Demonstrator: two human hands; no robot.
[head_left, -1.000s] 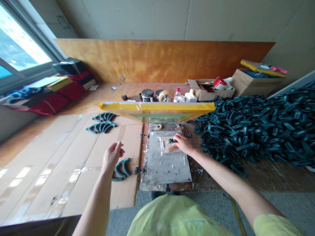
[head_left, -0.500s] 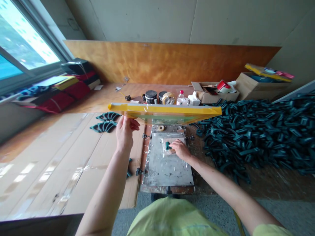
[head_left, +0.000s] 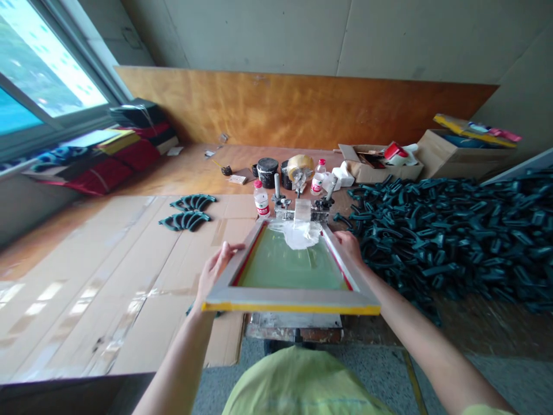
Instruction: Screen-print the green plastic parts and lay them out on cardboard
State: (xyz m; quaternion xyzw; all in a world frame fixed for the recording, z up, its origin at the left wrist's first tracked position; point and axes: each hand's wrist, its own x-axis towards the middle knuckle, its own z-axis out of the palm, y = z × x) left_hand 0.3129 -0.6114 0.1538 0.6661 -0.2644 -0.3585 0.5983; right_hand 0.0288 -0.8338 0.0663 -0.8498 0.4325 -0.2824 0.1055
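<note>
A screen-printing frame (head_left: 294, 297) with pale green mesh lies low over the metal base plate (head_left: 298, 320), covering most of it. Yellow tape runs along its front edge. On the mesh at the far end is a spread of white ink (head_left: 302, 235), with a pale squeegee (head_left: 302, 212) standing in it. My left hand (head_left: 213, 270) is closed at the frame's left side, its upper finger against the rail. Closed at the right rail is my right hand (head_left: 349, 246), its fingertips partly hidden. The small dark green piece on the plate is hidden under the frame.
Dark green plastic parts (head_left: 432, 248) are heaped on the right. Two fanned rows of similar parts (head_left: 185, 221) lie on the cardboard (head_left: 129, 259) at left. Red-capped bottles (head_left: 261, 202), a black tub (head_left: 268, 172), a tape roll (head_left: 300, 167) and an open carton (head_left: 384, 170) stand behind.
The frame has swung down from its raised position over the plate. My right hand has left the small green piece and moved to the frame's right side; my left hand has come down with it.
</note>
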